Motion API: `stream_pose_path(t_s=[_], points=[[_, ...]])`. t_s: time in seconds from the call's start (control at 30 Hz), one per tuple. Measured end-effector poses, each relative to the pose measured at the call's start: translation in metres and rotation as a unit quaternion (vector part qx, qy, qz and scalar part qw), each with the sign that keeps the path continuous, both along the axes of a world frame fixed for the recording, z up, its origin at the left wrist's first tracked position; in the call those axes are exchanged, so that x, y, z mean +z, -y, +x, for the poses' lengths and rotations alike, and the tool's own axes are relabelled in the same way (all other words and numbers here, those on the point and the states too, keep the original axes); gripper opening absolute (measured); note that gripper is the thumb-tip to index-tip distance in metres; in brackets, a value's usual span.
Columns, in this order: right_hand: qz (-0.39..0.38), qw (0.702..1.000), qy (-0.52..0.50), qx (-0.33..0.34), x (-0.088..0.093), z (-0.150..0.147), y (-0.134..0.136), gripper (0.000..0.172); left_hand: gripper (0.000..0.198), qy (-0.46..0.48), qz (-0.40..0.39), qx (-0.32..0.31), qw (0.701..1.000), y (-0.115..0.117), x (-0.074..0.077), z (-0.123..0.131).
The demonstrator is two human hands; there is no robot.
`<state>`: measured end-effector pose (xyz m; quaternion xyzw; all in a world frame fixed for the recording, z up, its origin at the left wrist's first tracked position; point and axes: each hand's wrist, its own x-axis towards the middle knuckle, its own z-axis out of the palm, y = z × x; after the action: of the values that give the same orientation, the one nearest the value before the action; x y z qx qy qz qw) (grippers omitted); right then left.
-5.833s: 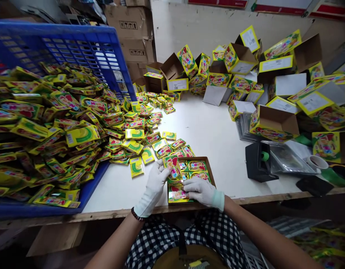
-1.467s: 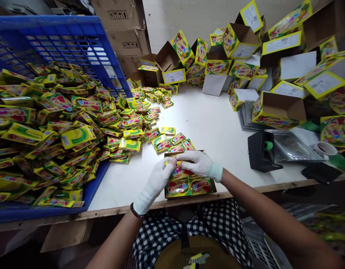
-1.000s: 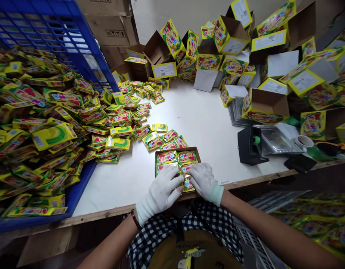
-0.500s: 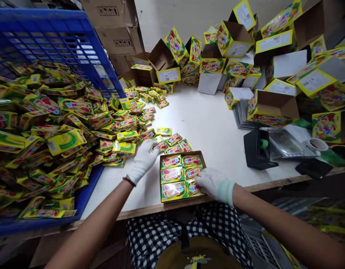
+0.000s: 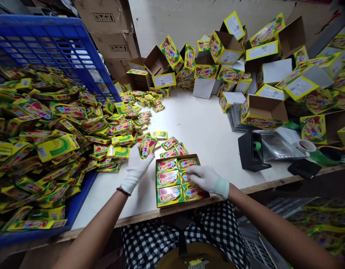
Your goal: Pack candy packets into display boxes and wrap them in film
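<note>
My left hand point(image 5: 137, 166), in a white glove, is shut on a small yellow-green candy packet point(image 5: 148, 146), held up with its printed front showing. My right hand point(image 5: 207, 180), also gloved, reaches over the right side of an open display carton point(image 5: 156, 186). Its fingers are stretched loosely over the packets, with nothing visible in them. Inside the carton, a packet point(image 5: 169, 195) lies flat among several others in two columns. Several loose packets point(image 5: 169, 143) lie just behind the carton.
A blue plastic crate point(image 5: 85, 201) full of packets stands at left, its contents spilling onto the white table point(image 5: 186, 119). Several open cartons point(image 5: 263, 112) pile up at the back and right. A black tape dispenser point(image 5: 249, 153), clear plastic trays point(image 5: 279, 145) and a white cup point(image 5: 306, 146) sit at right.
My left hand has picked up a packet from the loose ones and turned it upright. My right hand has shifted slightly over the carton. The whole view has moved a little.
</note>
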<state>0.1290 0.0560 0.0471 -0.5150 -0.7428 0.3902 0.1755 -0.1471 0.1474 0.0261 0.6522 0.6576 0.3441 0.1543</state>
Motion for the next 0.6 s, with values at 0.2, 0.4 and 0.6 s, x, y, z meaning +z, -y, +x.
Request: stream_pose_path(t_s=[0.2, 0.4, 0.6], points=[[-0.091, 0.931, -0.341, -0.092, 0.016, -0.028, -0.019, 0.058, 0.054, 0.155, 0.035, -0.139, 0.978, 0.082, 0.023, 0.076], [0.004, 0.997, -0.058, 0.058, 0.027, 0.018, -0.047, 0.050, 0.032, 0.112, 0.059, -0.161, 0.979, 0.079, 0.012, 0.066], [-0.025, 0.937, 0.276, 0.214, 0.021, 0.001, -0.066, 0.028, 0.039, -0.056, -0.010, -0.038, 0.998, -0.018, -0.010, 0.015]])
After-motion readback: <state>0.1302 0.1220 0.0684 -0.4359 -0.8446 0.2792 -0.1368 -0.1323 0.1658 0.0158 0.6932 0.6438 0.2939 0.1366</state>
